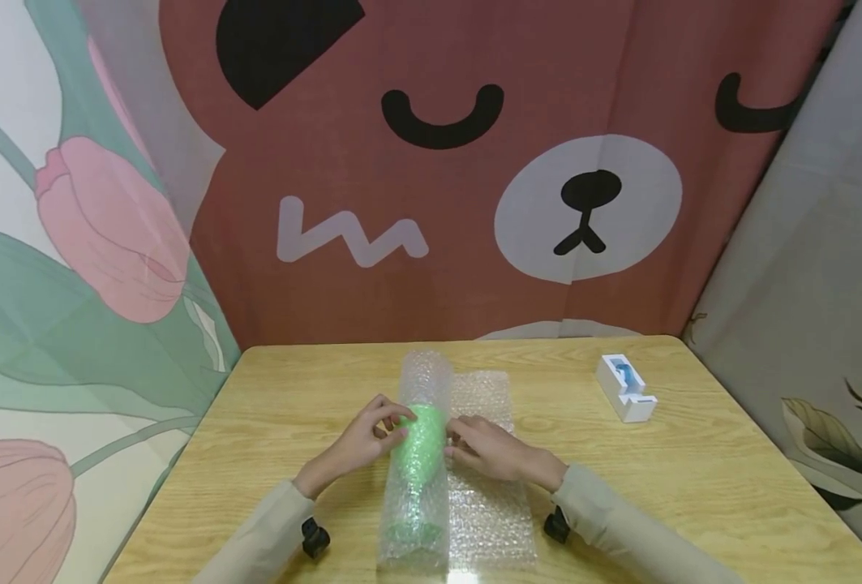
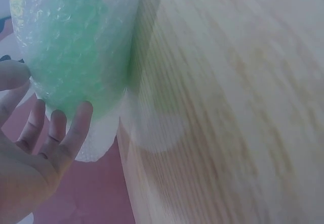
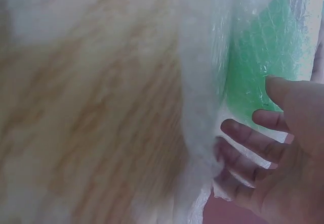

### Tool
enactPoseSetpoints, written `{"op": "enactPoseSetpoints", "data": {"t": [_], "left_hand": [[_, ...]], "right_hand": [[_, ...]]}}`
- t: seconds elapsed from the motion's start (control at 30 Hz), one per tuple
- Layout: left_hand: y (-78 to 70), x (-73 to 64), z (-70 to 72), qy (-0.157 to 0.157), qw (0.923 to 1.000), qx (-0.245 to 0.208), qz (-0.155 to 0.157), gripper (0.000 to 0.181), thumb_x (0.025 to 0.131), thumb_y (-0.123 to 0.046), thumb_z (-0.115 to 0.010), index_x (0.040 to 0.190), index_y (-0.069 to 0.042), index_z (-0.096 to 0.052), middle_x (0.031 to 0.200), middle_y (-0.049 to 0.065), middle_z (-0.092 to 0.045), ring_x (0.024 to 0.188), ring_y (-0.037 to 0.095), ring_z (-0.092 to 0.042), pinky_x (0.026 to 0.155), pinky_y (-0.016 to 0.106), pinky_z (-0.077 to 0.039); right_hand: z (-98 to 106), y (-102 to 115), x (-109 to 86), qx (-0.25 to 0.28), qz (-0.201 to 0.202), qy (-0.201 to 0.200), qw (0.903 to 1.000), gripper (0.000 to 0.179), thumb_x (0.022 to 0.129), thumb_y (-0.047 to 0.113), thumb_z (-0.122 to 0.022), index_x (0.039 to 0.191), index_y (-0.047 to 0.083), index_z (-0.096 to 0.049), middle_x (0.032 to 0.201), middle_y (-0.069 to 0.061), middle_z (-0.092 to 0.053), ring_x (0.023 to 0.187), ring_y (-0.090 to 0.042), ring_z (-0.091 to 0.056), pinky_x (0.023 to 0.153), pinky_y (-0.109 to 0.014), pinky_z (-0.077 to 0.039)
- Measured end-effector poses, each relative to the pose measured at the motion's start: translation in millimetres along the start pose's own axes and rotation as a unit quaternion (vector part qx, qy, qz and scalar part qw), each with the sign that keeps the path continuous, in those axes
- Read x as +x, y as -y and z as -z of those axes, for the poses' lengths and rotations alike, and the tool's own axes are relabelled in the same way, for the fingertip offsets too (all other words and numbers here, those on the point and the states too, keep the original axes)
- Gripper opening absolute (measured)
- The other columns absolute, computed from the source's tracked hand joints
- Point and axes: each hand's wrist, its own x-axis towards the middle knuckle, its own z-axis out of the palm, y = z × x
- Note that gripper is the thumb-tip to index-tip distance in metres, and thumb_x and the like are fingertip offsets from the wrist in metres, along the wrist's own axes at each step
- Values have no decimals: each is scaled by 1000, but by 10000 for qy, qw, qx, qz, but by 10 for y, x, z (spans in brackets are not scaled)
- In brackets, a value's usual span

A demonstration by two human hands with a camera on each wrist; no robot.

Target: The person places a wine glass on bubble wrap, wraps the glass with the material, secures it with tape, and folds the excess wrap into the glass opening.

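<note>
A green goblet-shaped object (image 1: pixel 421 442) lies inside a roll of clear bubble wrap (image 1: pixel 426 377), its wide part toward the far side of the table and a narrow stem toward the near side. At the roll's left side is my left hand (image 1: pixel 374 430), its fingers spread and lightly bent against the plastic. My right hand (image 1: pixel 492 448) is at the roll's right side, fingers loosely bent and touching the wrap in the right wrist view. Through the plastic the green surface (image 2: pixel 76 47) looks blurred. A flat length of bubble wrap (image 1: pixel 492 519) extends to the right beneath the right hand.
A white tape dispenser (image 1: pixel 626 389) with a blue roll stands at the back right of the wooden table (image 1: pixel 292 381). Behind the table hangs a brown bear-print curtain (image 1: pixel 460 300). Printed cloths flank both sides.
</note>
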Motion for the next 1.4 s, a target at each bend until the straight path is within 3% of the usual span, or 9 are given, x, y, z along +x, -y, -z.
{"op": "enactPoseSetpoints", "data": {"t": [0.2,0.47,0.53,0.67,0.83,1.0,1.4], "left_hand": [[-66,-4,-8,46,10000,7,-47,22,99,-6,-61,121,-6,-66,102,19,-49,88,27,-48,68,31,-49],[-379,-38,87,238,9995,-155,-137,24,97,3,-59,120,4,-64,100,25,-48,87,30,-46,65,26,-49],[-344,-34,72,219,9994,-149,-211,24,97,3,-59,121,4,-64,100,24,-47,87,30,-46,65,26,-49],[-136,-7,0,125,9991,-110,-384,25,98,-1,-60,123,1,-64,100,23,-46,87,36,-47,63,30,-52],[33,17,-46,46,9995,-15,-310,28,98,-11,-64,125,-7,-60,101,17,-46,87,33,-47,65,30,-52],[56,17,-48,95,9998,2,-158,27,99,-19,-64,124,-11,-60,99,16,-45,86,26,-48,65,28,-51],[13,20,-54,116,9999,18,12,28,99,-18,-64,125,-10,-59,101,16,-45,85,21,-49,66,28,-52]], "right_hand": [[7,-22,-11,-102,-9,31,9999,16,103,27,-56,112,14,-59,94,2,-68,80,-4,-60,75,-25,-51],[46,-26,-8,288,-5,282,9992,16,104,26,-54,111,12,-57,95,-1,-71,82,-2,-64,73,-20,-53],[56,-23,-6,270,-19,320,9991,17,105,27,-53,110,12,-57,94,-1,-71,82,-1,-64,73,-20,-52],[57,-23,-9,150,-16,292,9995,20,104,28,-54,107,9,-58,91,0,-70,78,0,-63,70,-20,-52],[43,-5,-28,-420,-57,68,9991,19,103,30,-57,106,11,-60,90,3,-67,72,0,-57,75,-28,-50],[34,12,-53,-878,-229,-4,9959,20,102,33,-58,109,14,-60,92,1,-64,73,-6,-53,75,-34,-48],[36,-4,-45,-682,-199,64,9975,19,103,30,-56,108,13,-59,96,-1,-65,76,-7,-55,77,-35,-47]]}}
